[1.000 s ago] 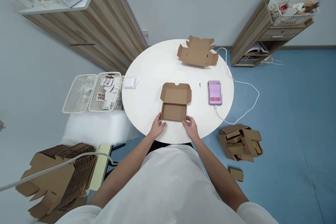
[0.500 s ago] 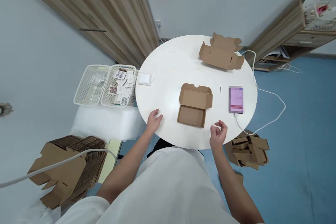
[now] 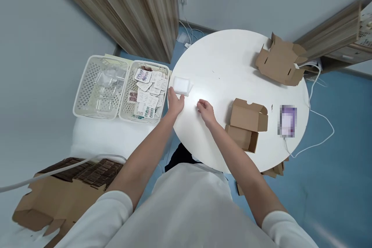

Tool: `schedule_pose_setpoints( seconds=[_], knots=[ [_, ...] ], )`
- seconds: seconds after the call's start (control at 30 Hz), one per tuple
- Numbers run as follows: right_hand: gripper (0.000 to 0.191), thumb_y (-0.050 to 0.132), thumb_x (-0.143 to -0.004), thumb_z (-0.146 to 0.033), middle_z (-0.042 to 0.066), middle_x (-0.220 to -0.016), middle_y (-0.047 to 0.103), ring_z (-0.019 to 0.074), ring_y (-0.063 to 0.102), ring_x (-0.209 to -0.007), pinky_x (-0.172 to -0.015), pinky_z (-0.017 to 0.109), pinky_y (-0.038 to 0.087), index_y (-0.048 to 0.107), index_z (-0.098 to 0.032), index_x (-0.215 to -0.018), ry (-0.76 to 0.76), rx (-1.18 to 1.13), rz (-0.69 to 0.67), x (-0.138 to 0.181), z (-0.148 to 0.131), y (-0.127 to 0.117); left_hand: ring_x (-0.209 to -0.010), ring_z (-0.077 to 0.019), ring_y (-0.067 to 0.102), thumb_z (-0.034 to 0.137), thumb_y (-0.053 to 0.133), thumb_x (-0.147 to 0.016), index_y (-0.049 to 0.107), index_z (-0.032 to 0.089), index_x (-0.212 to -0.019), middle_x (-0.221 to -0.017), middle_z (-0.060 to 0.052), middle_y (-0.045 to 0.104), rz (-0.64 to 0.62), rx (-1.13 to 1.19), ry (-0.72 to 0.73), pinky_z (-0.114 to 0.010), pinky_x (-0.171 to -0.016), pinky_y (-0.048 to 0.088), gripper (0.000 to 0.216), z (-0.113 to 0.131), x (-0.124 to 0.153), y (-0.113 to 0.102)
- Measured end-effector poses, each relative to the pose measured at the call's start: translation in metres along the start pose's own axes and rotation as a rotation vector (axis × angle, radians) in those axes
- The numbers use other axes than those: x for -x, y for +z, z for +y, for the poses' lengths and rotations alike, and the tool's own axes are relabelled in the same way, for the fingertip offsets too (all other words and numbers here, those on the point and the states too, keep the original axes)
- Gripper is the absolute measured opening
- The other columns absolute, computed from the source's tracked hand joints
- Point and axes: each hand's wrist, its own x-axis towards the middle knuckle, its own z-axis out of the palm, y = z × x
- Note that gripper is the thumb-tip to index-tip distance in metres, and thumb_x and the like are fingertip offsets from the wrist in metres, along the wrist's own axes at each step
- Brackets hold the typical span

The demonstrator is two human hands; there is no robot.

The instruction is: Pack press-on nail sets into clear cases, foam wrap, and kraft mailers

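Note:
My left hand (image 3: pixel 175 102) reaches to the table's left edge, fingers stretched out and touching the near side of a small white stack of pads (image 3: pixel 181 85). It holds nothing. My right hand (image 3: pixel 205 110) hovers just right of it over the white round table (image 3: pixel 226 62), fingers loosely bent and empty. The small open cardboard box (image 3: pixel 247 124) lies to the right of both hands, lid up, with neither hand on it.
Two white baskets stand left of the table, one with clear bags (image 3: pixel 100 89), one with printed cards (image 3: pixel 148 93). An unfolded box (image 3: pixel 280 64) and a phone (image 3: pixel 287 121) on a white cable lie at the table's right. Flat cardboard (image 3: pixel 64 190) is stacked at lower left.
Both hands let go of the open box and moved left to the white stack. The view swung left, so the box now sits to the right.

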Motion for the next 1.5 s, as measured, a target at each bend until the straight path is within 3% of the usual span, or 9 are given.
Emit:
schedule_pose_setpoints(
  seconds=[0.2,0.37,0.53,0.7,0.83,0.93,1.03,1.3,1.5],
  knots=[
    [0.053,0.055,-0.074,-0.039,0.009,-0.131,0.042,0.0182,0.045,-0.114,-0.092,0.034,0.040,0.042,-0.020,-0.122,-0.046,-0.025,-0.001,-0.043,-0.011,0.030,-0.132,-0.0235,0.017,0.024,0.047,-0.079,0.027,0.016,-0.132,-0.140,-0.012,0.029,-0.014,-0.057,0.032,-0.043,-0.109,0.006,0.058,-0.005,-0.016,0.005],
    [0.053,0.054,-0.073,-0.042,0.008,-0.122,0.049,0.0169,0.054,-0.099,-0.087,0.034,0.043,0.040,-0.021,-0.120,-0.097,0.025,0.024,-0.049,-0.003,0.047,-0.121,-0.0228,0.038,0.025,0.048,-0.079,0.047,0.017,-0.120,-0.126,-0.011,0.048,-0.012,0.047,0.089,-0.039,-0.105,0.023,0.042,-0.013,-0.014,0.004],
    [0.035,0.051,-0.075,-0.039,0.004,-0.101,0.059,0.0145,0.057,-0.088,-0.082,0.031,0.044,0.048,-0.021,-0.105,-0.080,0.062,0.149,-0.033,0.021,0.035,-0.094,-0.0182,0.058,0.025,0.050,-0.077,0.057,0.015,-0.102,-0.101,-0.010,0.062,-0.026,0.264,-0.026,-0.034,-0.087,0.044,0.028,-0.028,0.004,0.005],
    [0.030,0.051,-0.073,-0.033,0.005,-0.097,0.060,0.0129,0.057,-0.082,-0.079,0.029,0.046,0.050,-0.018,-0.099,-0.076,0.037,0.139,-0.009,0.033,0.016,-0.082,-0.0156,0.060,0.022,0.057,-0.070,0.057,0.014,-0.092,-0.092,-0.008,0.063,-0.059,0.377,-0.113,-0.032,-0.078,0.049,0.023,-0.033,0.035,0.009],
    [0.031,0.050,-0.073,-0.030,0.004,-0.097,0.059,0.0110,0.056,-0.074,-0.075,0.027,0.046,0.048,-0.019,-0.101,-0.106,0.061,0.197,0.018,0.029,0.003,-0.081,-0.0145,0.060,0.022,0.059,-0.068,0.056,0.015,-0.091,-0.091,-0.007,0.062,-0.041,0.382,-0.080,-0.031,-0.077,0.049,0.025,-0.024,0.063,0.011],
    [0.034,0.050,-0.072,-0.029,0.005,-0.099,0.058,0.0107,0.055,-0.072,-0.072,0.027,0.046,0.047,-0.019,-0.104,-0.172,0.067,0.218,0.045,0.022,-0.018,-0.079,-0.0139,0.059,0.024,0.058,-0.068,0.055,0.015,-0.091,-0.090,-0.007,0.061,-0.035,0.390,-0.005,-0.030,-0.074,0.049,0.025,-0.009,0.090,0.014],
    [0.036,0.051,-0.071,-0.029,0.006,-0.100,0.059,0.0118,0.056,-0.075,-0.072,0.027,0.046,0.047,-0.019,-0.106,-0.241,0.076,0.228,0.076,0.016,-0.055,-0.074,-0.0129,0.059,0.027,0.059,-0.068,0.053,0.016,-0.090,-0.089,-0.006,0.060,-0.081,0.384,0.079,-0.028,-0.068,0.049,0.025,0.012,0.122,0.025],
    [0.031,0.049,-0.074,-0.026,0.006,-0.097,0.063,0.0146,0.060,-0.076,-0.072,0.029,0.046,0.047,-0.019,-0.104,-0.280,0.293,0.305,0.133,0.043,-0.179,-0.066,-0.0109,0.058,0.024,0.054,-0.072,0.049,0.021,-0.094,-0.089,-0.002,0.059,-0.323,0.151,0.255,-0.026,-0.063,0.047,0.023,0.055,0.205,0.093],
    [0.036,0.045,-0.074,-0.016,0.002,-0.088,0.064,0.0165,0.059,-0.074,-0.069,0.029,0.040,0.039,-0.021,-0.110,-0.192,0.612,0.269,0.137,0.073,-0.213,-0.066,-0.0153,0.058,0.016,0.049,-0.072,0.048,0.022,-0.084,-0.075,-0.001,0.059,-0.411,-0.137,0.330,-0.029,-0.065,0.045,0.014,0.055,0.227,0.127]
  ],
)
